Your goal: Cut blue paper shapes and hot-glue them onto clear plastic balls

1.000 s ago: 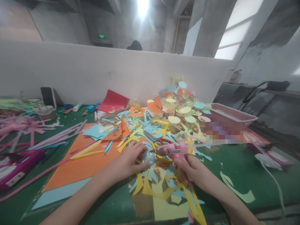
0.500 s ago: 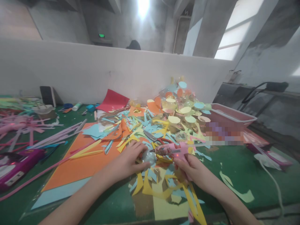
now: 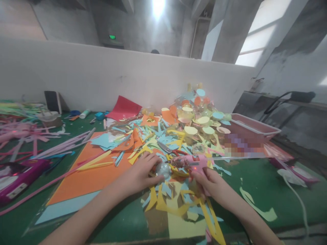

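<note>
My left hand (image 3: 146, 172) is closed around a clear round plastic ball (image 3: 163, 171), thumb on the near side and fingers on the far side. My right hand (image 3: 211, 183) grips a pink hot glue gun (image 3: 198, 164) by its handle. The gun's nozzle points left and sits at the ball's upper right edge; whether it touches cannot be made out. A long clear glue stick (image 3: 237, 158) juts from the gun's back. Just behind the gun lie scissors (image 3: 165, 147) among paper scraps (image 3: 178, 207).
Clear balls topped with paper discs (image 3: 191, 130) are heaped behind, beside a pink plastic bin (image 3: 255, 124). Orange paper sheets (image 3: 84, 177) lie at left, near a purple device (image 3: 24, 178). A white partition (image 3: 89, 75) bounds the green table (image 3: 255, 190). A white cord (image 3: 298, 195) runs at right.
Both hands keep nearly the same place, with the glue gun still against or close to the ball. The view has shifted very slightly, and the dark head behind the partition has dropped lower.
</note>
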The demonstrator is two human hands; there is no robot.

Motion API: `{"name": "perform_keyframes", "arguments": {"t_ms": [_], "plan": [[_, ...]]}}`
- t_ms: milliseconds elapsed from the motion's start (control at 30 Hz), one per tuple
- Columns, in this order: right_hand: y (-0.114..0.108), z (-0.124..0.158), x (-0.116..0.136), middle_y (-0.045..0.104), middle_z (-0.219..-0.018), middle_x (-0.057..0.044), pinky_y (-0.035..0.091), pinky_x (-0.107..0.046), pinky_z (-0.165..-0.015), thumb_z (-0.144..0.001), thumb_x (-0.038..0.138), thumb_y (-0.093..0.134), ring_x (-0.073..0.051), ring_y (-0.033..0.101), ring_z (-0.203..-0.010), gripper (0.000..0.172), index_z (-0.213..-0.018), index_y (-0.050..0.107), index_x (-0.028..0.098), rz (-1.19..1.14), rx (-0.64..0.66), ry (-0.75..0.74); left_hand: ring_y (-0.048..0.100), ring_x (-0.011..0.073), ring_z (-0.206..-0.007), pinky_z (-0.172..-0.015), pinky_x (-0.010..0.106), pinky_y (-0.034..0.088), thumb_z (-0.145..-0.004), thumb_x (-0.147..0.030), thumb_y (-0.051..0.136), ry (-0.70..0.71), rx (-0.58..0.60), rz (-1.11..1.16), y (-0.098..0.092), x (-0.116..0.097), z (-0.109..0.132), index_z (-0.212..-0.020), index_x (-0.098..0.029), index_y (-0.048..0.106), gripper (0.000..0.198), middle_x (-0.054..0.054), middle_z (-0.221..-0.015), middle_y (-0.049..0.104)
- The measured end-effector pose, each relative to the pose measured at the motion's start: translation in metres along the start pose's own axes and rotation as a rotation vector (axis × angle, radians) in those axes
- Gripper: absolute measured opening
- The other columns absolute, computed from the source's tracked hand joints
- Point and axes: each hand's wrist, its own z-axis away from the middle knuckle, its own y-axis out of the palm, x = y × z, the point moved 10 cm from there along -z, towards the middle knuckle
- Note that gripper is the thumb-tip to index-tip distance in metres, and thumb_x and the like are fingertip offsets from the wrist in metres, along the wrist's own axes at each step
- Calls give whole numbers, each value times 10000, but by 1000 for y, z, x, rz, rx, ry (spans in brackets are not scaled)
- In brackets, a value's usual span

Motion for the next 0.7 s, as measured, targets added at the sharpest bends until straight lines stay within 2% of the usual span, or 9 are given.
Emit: {"name": "perform_keyframes", "arguments": {"t_ms": [133, 400, 700], "plan": [[-4, 2, 2, 501, -442, 40, 422, -251, -565, -880, 587, 455, -127, 521, -469, 455, -602, 422, 229, 31, -6, -6, 473, 220, -970, -779, 317, 395, -871, -454, 602, -9, 10, -5, 0, -1, 0, -988, -223, 543, 265, 45, -978, 544], [-2, 5, -8, 498, -492, 53, 405, -250, -542, -885, 583, 472, -137, 514, -491, 402, -759, 523, 205, 22, -1, 16, 459, 222, -980, -795, 332, 394, -876, -453, 598, 11, 7, -14, 0, -2, -1, -1009, -220, 549, 273, 47, -982, 544], [-4, 10, -1, 453, -495, 57, 403, -255, -570, -879, 572, 460, -134, 483, -503, 411, -767, 554, 187, 94, -18, 14, 465, 223, -976, -796, 335, 395, -876, -461, 596, -5, 15, -20, -1, -2, -1, -1003, -220, 548, 277, 49, -985, 548]]}}
